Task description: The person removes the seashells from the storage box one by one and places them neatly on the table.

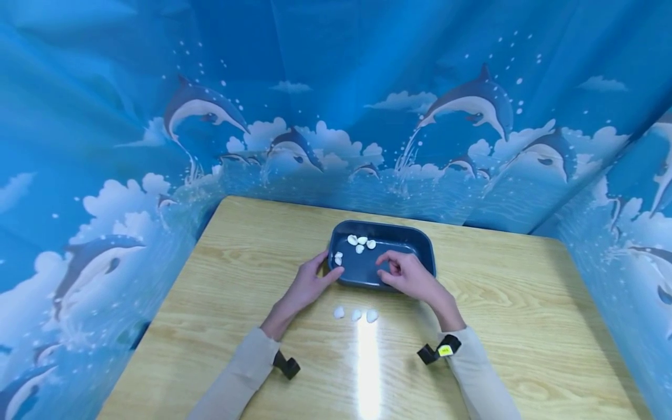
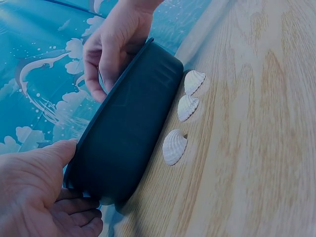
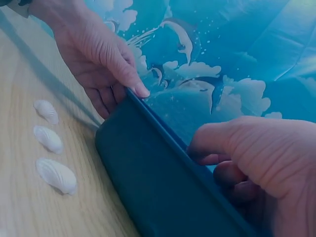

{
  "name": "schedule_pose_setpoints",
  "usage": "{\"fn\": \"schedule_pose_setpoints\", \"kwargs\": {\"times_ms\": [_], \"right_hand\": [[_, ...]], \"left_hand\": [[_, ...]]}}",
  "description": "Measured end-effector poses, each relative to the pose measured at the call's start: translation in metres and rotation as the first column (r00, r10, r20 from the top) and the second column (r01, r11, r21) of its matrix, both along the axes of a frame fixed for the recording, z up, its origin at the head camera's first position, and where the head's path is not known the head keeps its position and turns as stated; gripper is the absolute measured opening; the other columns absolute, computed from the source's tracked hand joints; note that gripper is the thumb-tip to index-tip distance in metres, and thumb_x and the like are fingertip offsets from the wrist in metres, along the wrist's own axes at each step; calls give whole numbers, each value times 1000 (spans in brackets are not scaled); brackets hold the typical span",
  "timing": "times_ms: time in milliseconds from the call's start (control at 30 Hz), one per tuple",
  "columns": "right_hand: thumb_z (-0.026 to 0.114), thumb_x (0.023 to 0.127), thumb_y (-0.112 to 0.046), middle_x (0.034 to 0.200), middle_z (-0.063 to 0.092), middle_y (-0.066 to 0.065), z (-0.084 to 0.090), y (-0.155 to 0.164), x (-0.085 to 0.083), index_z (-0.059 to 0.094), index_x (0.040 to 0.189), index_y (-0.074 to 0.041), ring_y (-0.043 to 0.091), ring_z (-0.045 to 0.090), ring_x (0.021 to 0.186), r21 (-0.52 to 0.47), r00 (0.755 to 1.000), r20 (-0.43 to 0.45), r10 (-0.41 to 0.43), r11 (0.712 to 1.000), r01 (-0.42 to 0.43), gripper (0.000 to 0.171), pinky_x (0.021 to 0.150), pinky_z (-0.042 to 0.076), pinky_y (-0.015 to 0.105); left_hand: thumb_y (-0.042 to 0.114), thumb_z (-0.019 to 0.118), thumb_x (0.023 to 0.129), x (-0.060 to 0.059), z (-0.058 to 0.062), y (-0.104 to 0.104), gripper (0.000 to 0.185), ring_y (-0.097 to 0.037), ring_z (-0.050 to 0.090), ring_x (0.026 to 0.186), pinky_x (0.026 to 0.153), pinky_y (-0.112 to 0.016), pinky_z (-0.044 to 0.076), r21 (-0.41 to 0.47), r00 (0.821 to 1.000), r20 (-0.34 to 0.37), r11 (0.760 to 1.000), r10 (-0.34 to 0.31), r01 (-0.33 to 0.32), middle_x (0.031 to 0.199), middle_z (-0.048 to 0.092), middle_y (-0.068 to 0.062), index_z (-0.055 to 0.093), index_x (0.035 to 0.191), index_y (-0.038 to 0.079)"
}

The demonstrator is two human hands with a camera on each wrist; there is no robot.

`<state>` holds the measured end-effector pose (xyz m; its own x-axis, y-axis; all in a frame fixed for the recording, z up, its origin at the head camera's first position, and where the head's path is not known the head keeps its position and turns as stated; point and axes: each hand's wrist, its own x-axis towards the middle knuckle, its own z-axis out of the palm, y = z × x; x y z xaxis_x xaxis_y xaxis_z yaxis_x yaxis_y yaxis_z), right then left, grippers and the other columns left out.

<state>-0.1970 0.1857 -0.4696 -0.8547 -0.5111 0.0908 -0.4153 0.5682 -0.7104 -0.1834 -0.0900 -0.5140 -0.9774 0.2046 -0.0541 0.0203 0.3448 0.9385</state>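
A dark blue tray [image 1: 367,273] stands on the wooden table with several small white seashells [image 1: 352,240] at its left side. My left hand [image 1: 310,284] holds the tray's left end, thumb on the rim and fingers against the outer wall in the left wrist view. Over the right part of the tray, my right hand [image 1: 408,275] has its fingers curled, with a gap between thumb and index finger. No shell shows at its fingertips; the inside of its palm is hidden. Three ribbed shells [image 2: 175,147] lie in a row on the table before the tray.
The light wooden table [image 1: 252,262] reaches out on both sides of the tray. Behind it hangs a blue curtain [image 1: 336,70] printed with dolphins. Black wrist devices [image 1: 440,349] sit on both sleeves. A bright glare streak [image 1: 368,367] crosses the table in front of the shells.
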Motion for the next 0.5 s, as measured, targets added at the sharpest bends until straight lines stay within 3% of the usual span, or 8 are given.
{"fn": "schedule_pose_setpoints", "kwargs": {"times_ms": [500], "right_hand": [[67, 101, -15, 62, 47, -3, -6, -21, -32, 70, 122, -3, 13, 42, 51, 132, 998, -15, -67, 989, 68, 25, 48, 31, 26]], "left_hand": [[40, 69, 102, 0, -1, -1, 73, -31, 34, 154, 126, -50, 30, -6, 1000, 18, 1000, 2, -2, 165, 40, -14, 40, 160, 7]]}}
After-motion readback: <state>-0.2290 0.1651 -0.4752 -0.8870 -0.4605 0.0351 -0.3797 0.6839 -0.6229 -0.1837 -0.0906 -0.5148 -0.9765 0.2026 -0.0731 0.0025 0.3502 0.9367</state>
